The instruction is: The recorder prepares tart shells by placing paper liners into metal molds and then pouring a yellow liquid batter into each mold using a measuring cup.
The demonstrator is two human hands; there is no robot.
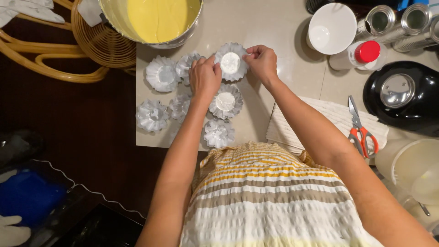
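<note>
A big metal bowl of smooth yellow batter sits at the far edge of the pale counter, full. To its right a white cup stands empty. Nearer, seven fluted foil cups are laid out, all unfilled. Both hands work on the farthest foil cup: the left hand and right hand pinch its opposite rims, fingers pressed together.
</note>
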